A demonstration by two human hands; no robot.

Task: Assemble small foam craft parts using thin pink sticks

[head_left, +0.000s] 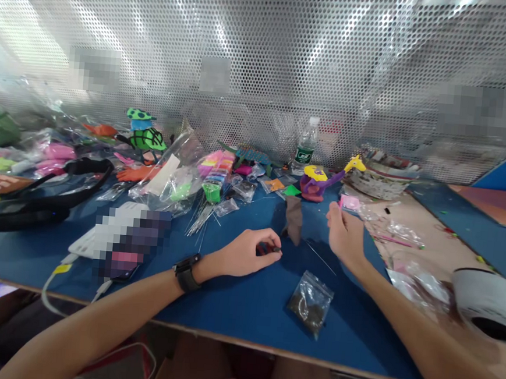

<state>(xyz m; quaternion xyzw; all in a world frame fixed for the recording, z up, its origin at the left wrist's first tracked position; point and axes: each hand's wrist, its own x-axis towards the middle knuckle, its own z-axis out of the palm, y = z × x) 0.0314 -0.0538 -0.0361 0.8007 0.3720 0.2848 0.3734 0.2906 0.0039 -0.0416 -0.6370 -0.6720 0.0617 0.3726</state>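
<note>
A blue work table [226,304] is running left to right under a perforated metal screen [262,67], crowded along its far half with craft clutter.

A brown clay piece [293,219] is standing up on the table between the two hands, its long axis roughly vertical, the narrower end pointing down toward the near edge. The left hand [248,252] is lying just left and near of it, fingers curled closed around a small dark-and-red object that is too small to identify; a black watch [186,272] is sitting on that wrist. The right hand [345,232] is hovering just right of the piece, fingertips pinched together; whether it is gripping the thin wire [320,258] slanting down-right beneath it, I cannot tell. Both hands are about equally close to the piece.

Outward: a small clear bag [310,302] of dark material is lying near the table's near edge, right of centre. Farther off, a purple-and-yellow clay figure [317,182], a water bottle [305,147] and a green clay turtle [146,134] are standing by the screen. A black strap [51,197] is lying at far left.
</note>
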